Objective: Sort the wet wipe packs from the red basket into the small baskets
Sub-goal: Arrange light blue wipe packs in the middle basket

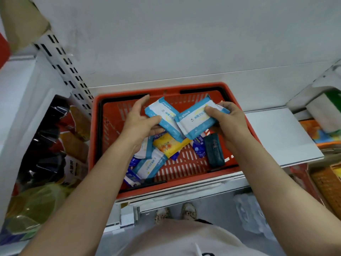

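Forearms reach from bottom of frame over red basket [238,108] at centre. Left hand [142,124] pinches one blue-white wipe pack [160,115]; right hand [230,121] grips matching pack [195,119], overlapping first. More packs [166,145] lie below in basket. Advice: stack pair square, carry together to orange small basket [326,183], lower right.

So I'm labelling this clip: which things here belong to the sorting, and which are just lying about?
Job: red basket; two white-blue packs in the hands; yellow pack; dark pack.
Lying about: bagged goods; orange basket; shoes.
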`<move>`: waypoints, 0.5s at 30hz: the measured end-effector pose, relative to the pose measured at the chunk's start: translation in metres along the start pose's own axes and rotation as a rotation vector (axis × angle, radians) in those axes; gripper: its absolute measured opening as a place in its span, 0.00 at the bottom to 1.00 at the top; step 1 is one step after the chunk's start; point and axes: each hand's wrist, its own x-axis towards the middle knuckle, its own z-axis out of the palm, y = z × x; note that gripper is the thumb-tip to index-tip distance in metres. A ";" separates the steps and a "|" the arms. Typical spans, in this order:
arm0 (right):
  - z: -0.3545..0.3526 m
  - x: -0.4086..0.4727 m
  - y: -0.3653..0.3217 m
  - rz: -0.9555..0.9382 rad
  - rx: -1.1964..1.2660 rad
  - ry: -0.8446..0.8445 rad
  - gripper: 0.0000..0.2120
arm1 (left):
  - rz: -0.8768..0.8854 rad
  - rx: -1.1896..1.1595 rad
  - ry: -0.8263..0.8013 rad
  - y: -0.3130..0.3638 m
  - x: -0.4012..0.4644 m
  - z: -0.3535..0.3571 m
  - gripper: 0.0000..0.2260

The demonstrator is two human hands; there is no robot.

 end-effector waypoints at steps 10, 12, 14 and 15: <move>-0.038 -0.042 -0.012 0.072 0.181 -0.037 0.16 | 0.103 -0.055 -0.060 0.006 -0.028 0.050 0.09; -0.054 -0.050 -0.014 0.098 0.190 -0.055 0.14 | 0.107 -0.109 -0.078 0.005 -0.038 0.069 0.07; -0.075 -0.059 -0.016 0.103 0.207 -0.031 0.13 | 0.118 -0.151 -0.088 0.002 -0.049 0.094 0.06; -0.088 -0.064 -0.016 0.105 0.215 -0.010 0.13 | 0.119 -0.159 -0.093 0.000 -0.055 0.109 0.06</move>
